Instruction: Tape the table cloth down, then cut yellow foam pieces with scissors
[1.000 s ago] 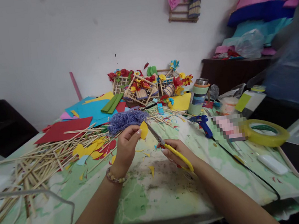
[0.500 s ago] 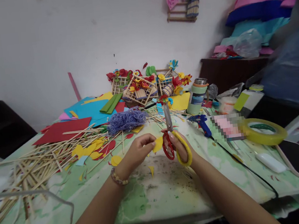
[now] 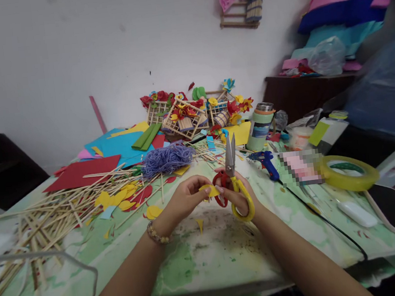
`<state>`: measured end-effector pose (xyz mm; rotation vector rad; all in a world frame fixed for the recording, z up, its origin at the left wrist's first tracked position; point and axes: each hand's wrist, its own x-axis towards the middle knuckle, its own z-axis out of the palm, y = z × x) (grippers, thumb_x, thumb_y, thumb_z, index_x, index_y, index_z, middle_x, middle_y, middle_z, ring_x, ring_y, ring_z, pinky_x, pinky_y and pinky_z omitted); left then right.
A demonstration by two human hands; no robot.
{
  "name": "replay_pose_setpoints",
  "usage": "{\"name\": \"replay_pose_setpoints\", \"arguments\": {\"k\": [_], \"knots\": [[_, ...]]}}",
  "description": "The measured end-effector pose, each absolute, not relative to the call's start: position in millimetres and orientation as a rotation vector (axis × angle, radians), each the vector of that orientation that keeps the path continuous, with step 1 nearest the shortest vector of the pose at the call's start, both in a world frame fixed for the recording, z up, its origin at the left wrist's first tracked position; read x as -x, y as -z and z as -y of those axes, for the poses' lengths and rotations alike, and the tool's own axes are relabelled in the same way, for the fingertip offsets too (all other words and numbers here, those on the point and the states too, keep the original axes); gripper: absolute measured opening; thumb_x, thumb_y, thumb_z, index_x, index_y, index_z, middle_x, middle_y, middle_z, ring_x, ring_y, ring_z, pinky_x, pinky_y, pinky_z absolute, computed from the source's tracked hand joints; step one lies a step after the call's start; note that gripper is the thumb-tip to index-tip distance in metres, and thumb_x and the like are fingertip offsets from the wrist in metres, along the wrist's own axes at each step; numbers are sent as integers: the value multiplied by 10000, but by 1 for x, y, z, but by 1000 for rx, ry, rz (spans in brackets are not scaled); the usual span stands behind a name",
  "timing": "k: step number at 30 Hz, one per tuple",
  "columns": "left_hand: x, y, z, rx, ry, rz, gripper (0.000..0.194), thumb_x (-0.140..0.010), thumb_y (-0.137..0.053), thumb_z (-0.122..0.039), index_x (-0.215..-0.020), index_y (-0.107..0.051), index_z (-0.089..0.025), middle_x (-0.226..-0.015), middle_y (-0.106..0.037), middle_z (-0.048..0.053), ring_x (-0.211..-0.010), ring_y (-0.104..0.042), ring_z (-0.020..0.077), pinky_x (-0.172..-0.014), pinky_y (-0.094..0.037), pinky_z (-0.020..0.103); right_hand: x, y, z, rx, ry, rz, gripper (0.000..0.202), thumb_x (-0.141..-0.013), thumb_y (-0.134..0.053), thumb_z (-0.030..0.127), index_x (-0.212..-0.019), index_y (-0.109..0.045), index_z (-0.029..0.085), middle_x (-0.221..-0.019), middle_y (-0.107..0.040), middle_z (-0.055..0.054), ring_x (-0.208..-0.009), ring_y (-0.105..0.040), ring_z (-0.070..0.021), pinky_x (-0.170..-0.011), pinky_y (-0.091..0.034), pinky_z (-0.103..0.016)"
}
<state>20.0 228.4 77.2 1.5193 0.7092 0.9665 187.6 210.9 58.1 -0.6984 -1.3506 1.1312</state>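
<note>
Between my two hands, over the middle of the table, is a small yellow paper piece [image 3: 210, 192]. My left hand [image 3: 188, 196] pinches its left side with thumb and fingers. With its thumb and fingertip, my right hand [image 3: 236, 193] touches the piece's right end. Scissors [image 3: 231, 165] with one red and one yellow handle hang on the right hand's fingers, blades pointing away from me and slightly parted. A tiny yellow paper scrap [image 3: 200, 225] lies on the cloth below the hands.
Left of my hands lie thin wooden sticks [image 3: 48, 219], yellow paper petals [image 3: 117, 198] and purple yarn [image 3: 168, 159]. Stick frames with paper flowers [image 3: 186, 115] stand at the back. On the right are a bottle [image 3: 261, 125], a blue glue gun [image 3: 267, 163] and a tape roll [image 3: 348, 172].
My right thumb and fingertip have come to the yellow paper's right end, and the paper now looks flatter. The scissors have tilted rightward, their blades slightly more apart.
</note>
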Motion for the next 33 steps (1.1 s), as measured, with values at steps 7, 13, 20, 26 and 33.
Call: {"name": "replay_pose_setpoints", "arguments": {"k": [7,13,20,26,33], "knots": [[-22,-74,-232,-1389,-1165,-679,462,-699,-763,-344,-1065,-545,-165,-731,-572,-21,-697,-554,100,-643,-444,213,-184,-57,-208,632,-1166,1353,463,-740,-712,336,-1128,-495,205,-720,-481,43,-493,-446,-65,-411,-399,-207],[-30,-75,-224,-1254,-1089,-629,516,-663,-789,-373,-1065,-533,-175,-879,-635,22,-791,-606,123,-719,-477,246,-183,-57,-208,607,-983,1315,395,-782,-679,295,-1119,-490,212,-714,-493,41,-523,-463,-72,-471,-401,-216],[-31,-80,-219,-1378,-1187,-787,381,-699,-719,-496,-766,-602,-140,-639,-617,3,-610,-570,109,-617,-467,238,-187,-60,-206,658,-1004,1359,428,-784,-683,355,-1140,-487,222,-713,-479,44,-507,-447,-75,-450,-399,-217],[-11,-91,-223,-1528,-1369,-773,254,-795,-667,-398,-796,-618,-149,-682,-647,8,-640,-587,101,-640,-473,222,-196,-56,-208,692,-1190,1567,455,-912,-447,535,-1201,-495,187,-708,-467,16,-544,-450,-92,-496,-409,-235],[-1,-94,-227,-1618,-1381,-790,215,-812,-656,-362,-786,-631,-151,-665,-631,5,-629,-573,103,-623,-462,221,-205,-58,-206,621,-1369,1844,619,-878,-387,658,-1264,-453,179,-814,-466,-11,-567,-444,-83,-488,-432,-222]]}}
